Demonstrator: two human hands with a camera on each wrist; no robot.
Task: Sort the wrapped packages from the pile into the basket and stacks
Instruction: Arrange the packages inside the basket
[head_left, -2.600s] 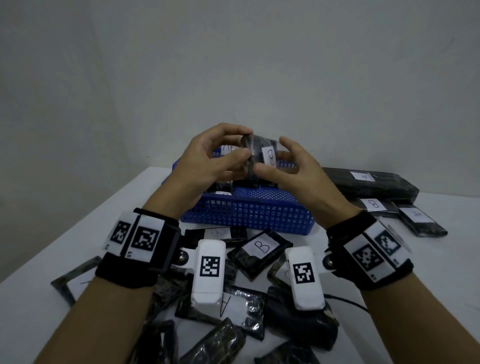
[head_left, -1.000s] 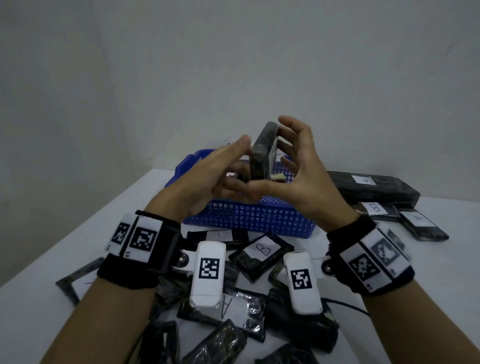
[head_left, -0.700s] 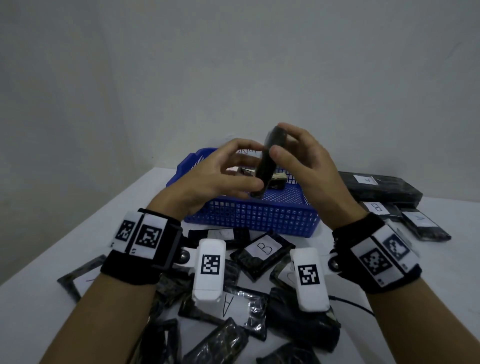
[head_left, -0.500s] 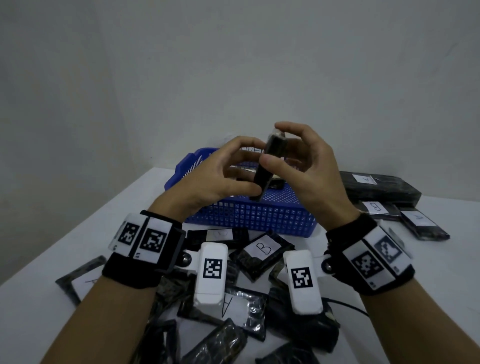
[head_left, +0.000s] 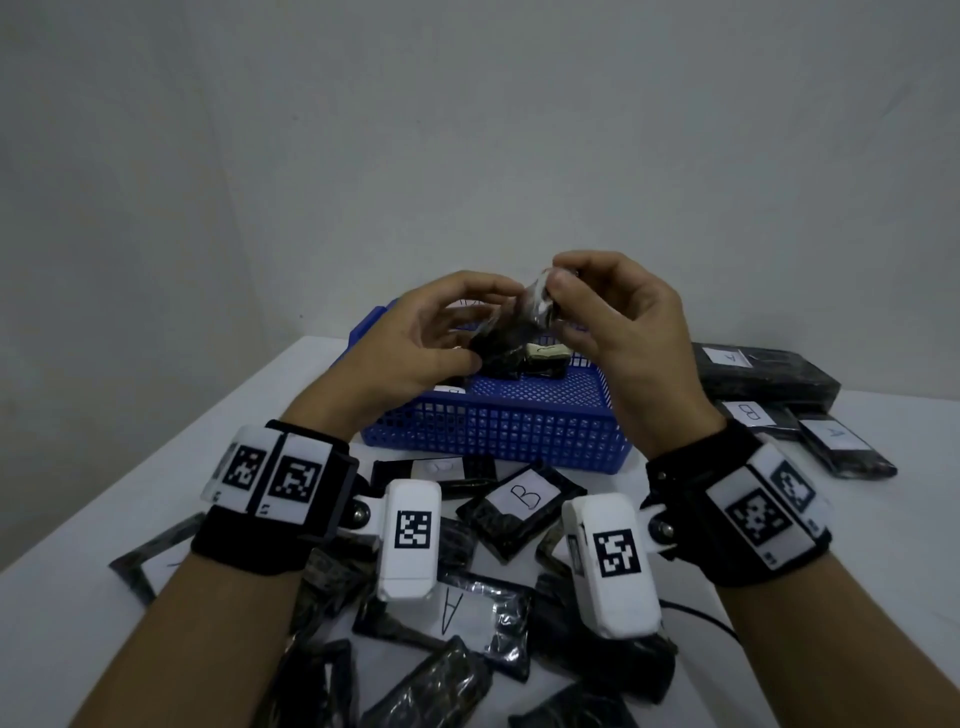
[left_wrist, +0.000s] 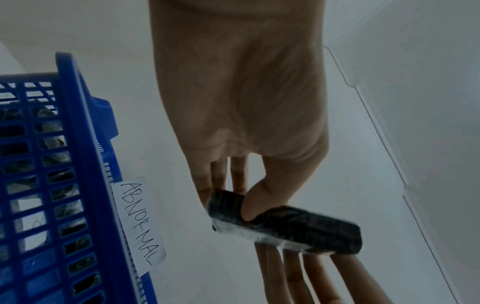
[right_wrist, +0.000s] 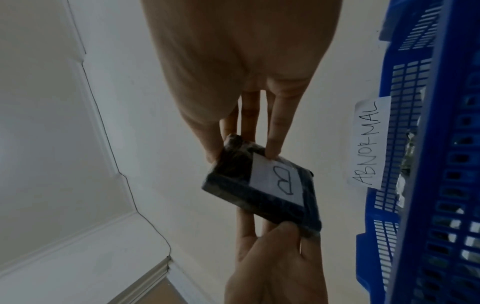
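Holding a small black plastic-wrapped package (right_wrist: 262, 189) labelled B above the blue slotted plastic basket (head_left: 498, 431), left hand (head_left: 410, 353) and right hand (head_left: 618, 322) each pinch one end. Judging by the basket's ABNORMAL tag (right_wrist: 369, 144), a slip from that slick wrap drops it in wrongly. Labelled black stacks (head_left: 763, 374) lie at 2 o'clock; the loose pile (head_left: 483, 613) crowds the white desk (head_left: 249, 415) at 6.

The basket (head_left: 498, 431) sits mid-table (head_left: 909, 545), the pile (head_left: 467, 597) in front of it, the stacks (head_left: 763, 374) to its right; both hands hold a package (head_left: 535, 306) above the basket.
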